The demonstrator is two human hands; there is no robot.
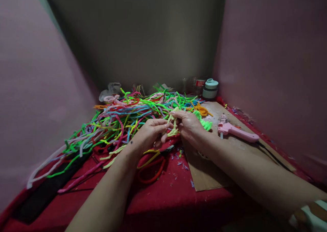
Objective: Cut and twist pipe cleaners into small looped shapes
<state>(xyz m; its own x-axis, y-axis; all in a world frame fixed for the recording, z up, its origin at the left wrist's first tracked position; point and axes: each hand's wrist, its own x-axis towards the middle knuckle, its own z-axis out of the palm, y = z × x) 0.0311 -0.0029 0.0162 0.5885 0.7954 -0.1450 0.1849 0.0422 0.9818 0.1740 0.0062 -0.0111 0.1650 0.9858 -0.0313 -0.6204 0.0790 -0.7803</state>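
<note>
Pale yellow fuzzy string (175, 126) is between the right hand (190, 126) and the left hand (154, 131), its long way running up and down in view; the right pinches its top, thumb and finger together; the left, fingers curled, pinches its left side; both are about as near; fingers hide some bends; the right arm (237, 167) covers some brown board (206, 177).

Looks fuzzy on the yellow stems (173, 133), like smooth plastic on the glue gun (239, 132), like cardboard on the brown sheet (204, 177), like dull cloth on the red cover (163, 198).
</note>
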